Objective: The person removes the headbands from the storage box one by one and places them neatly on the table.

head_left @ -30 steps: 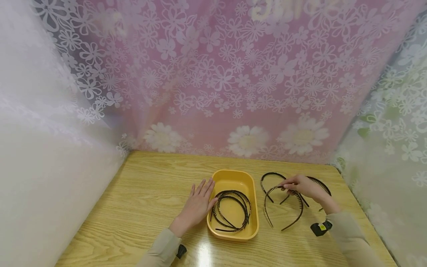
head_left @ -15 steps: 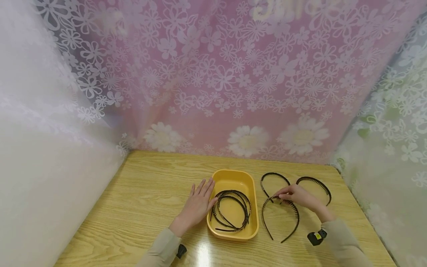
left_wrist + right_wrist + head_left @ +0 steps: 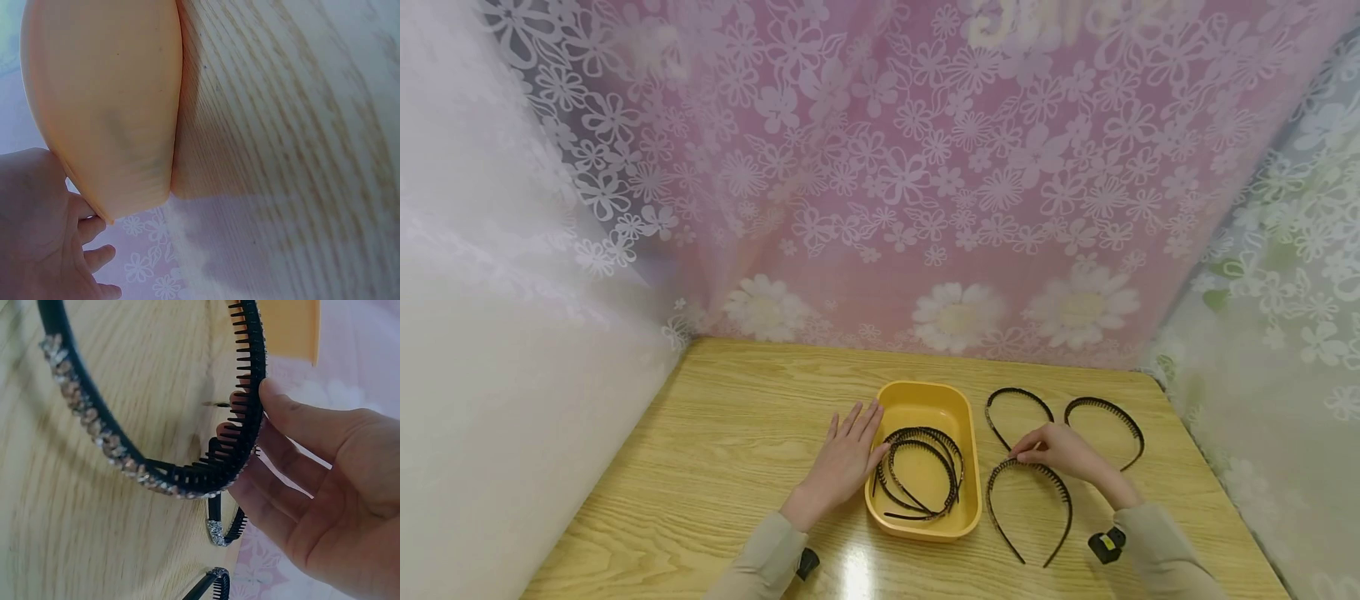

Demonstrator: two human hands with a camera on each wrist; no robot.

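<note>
Between thumb and fingers, my right hand pinches the top of a black toothed headband. Close up in the right wrist view, this headband carries sparkly stones along its outer side. My left hand rests with fingers spread against the left rim of a yellow plastic tray. Several black headbands lie overlapping inside the tray. In the left wrist view, the hand touches the rim of the tray, whose outer wall fills much of the frame.
Behind the right hand lie two more headbands, one at the back and one to the right. The wood-grain table ends at a pink flowered curtain, with pale sheets at both sides.
My right hand has drawn the held headband toward the table's near edge and slightly left, away from the two behind it. My left hand and the tray have stayed put.
</note>
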